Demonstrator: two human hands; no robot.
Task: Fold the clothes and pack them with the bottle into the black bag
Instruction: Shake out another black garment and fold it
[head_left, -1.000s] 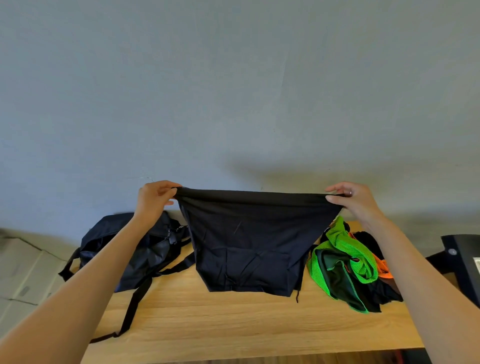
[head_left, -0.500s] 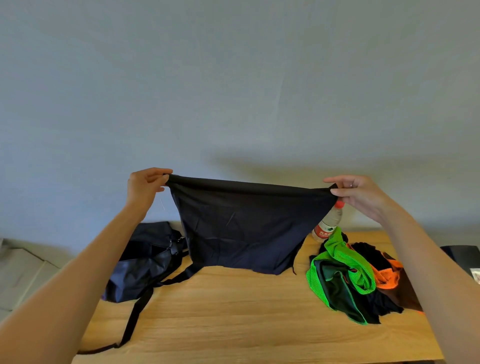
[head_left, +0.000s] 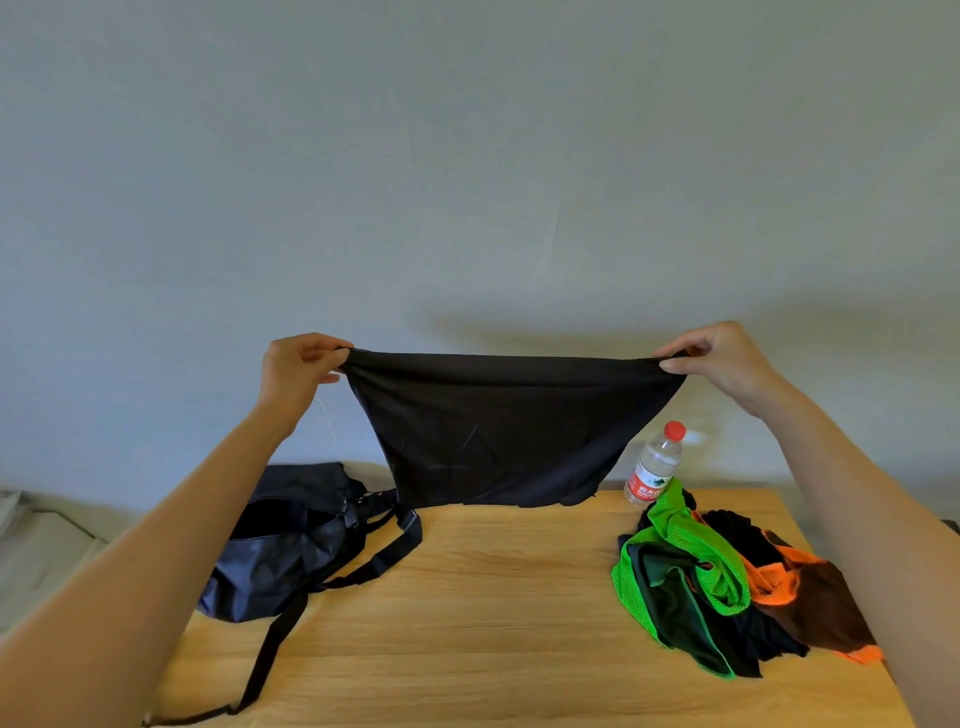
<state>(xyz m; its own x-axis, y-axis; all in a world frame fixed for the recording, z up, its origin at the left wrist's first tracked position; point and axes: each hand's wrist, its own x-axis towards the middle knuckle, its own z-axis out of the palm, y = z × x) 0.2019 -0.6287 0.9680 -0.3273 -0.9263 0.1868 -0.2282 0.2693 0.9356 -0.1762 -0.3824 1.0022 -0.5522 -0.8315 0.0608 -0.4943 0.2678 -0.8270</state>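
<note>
The black garment has been lifted higher over the last second: its lower edge, which hung down to the surface a moment ago, is now raised to about the far edge of the surface, hanging free and spread wide. The left hand pinches one top corner with curled fingers, and the right hand pinches the opposite corner between thumb and fingers, so each grip is closed on the cloth and the top edge is pulled nearly taut between them.

With the cloth raised, the bottle is now uncovered; it stands at the far right of the surface, just behind the pile of clothes, a heap of green, orange and dark pieces that is not yet folded. The black bag lies at the left of the surface with its mouth open and its strap trailing toward the near edge; nothing can be seen packed inside it.

The lift is judged to be a shake-out or straightening before the first fold. The task is therefore at an early stage: the garment is aloft and unfolded, and the pile, the bottle and the bag are untouched.
</note>
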